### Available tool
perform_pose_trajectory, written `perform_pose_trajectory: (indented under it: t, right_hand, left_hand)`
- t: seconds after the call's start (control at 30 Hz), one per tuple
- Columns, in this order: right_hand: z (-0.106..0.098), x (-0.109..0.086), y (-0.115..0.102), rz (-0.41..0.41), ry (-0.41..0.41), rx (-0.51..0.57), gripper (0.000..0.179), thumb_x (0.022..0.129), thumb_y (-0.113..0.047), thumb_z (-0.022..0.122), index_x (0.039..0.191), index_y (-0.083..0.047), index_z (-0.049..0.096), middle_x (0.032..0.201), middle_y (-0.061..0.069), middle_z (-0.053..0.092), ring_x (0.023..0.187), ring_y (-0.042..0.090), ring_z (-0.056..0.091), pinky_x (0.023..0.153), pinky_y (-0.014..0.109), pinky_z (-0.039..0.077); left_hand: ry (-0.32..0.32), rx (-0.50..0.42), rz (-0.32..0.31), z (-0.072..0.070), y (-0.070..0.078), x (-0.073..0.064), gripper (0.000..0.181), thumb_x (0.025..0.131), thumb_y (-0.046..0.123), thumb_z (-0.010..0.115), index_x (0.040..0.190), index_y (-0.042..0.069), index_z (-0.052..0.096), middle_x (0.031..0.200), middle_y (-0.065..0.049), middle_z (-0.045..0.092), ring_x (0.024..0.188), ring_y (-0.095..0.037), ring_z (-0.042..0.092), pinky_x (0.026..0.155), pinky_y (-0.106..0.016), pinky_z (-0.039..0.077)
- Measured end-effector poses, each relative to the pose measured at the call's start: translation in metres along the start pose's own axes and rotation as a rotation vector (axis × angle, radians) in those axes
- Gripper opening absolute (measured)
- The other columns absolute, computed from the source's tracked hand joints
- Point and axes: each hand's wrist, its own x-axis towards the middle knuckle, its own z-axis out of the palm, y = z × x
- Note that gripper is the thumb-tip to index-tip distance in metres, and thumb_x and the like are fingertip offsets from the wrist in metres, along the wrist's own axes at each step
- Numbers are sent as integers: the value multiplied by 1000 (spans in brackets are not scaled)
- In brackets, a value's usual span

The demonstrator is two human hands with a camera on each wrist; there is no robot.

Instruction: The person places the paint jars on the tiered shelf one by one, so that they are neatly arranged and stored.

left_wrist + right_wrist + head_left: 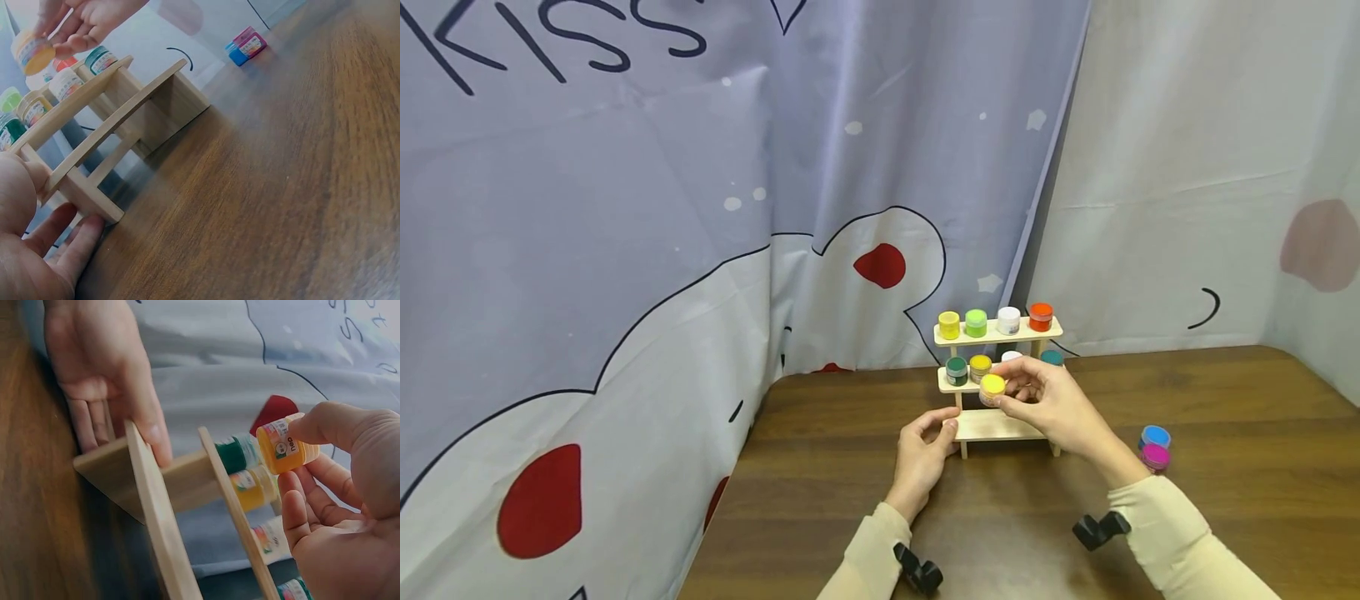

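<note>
My right hand pinches a small yellow paint jar between thumb and fingers, in front of the middle shelf of a three-tier wooden rack. The right wrist view shows the jar's printed label close up. At the rack's left end, my left hand grips the bottom shelf, thumb at its edge and fingers round the side panel. The middle shelf carries a dark green jar, a deeper yellow jar, a white jar and a teal jar. The bottom shelf holds no jar.
On the top shelf stand a yellow jar, a light green jar, a white jar and a red-orange jar. A blue jar and a magenta jar sit on the wooden table. Behind hangs a printed curtain.
</note>
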Motion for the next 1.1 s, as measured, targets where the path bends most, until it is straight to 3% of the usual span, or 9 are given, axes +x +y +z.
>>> perform_pose_trajectory:
  t: [0.37,0.8,1.1]
  right_hand:
    - [31,-1,8,25,-20,46,35,95,-5,89,125,4,74,111,15,76,92,16,72,76,22,61]
    - [53,0,16,52,18,-72,31,97,-11,89,122,1,76,108,11,80,92,15,74,79,23,63]
    - [54,-3,21,116,16,-138,34,97,-20,90,125,-3,78,105,6,80,88,15,74,78,23,62]
  left_hand:
    - [-6,-6,4,-2,0,0,21,109,7,72,127,7,82,129,-10,78,107,-17,76,92,-38,68]
    - [3,-6,10,-4,-1,2,20,108,7,74,125,8,83,123,-8,78,102,-16,76,93,-41,68]
    - [-23,-17,14,-2,1,0,20,108,7,73,126,7,83,126,-9,77,105,-18,77,91,-38,68]
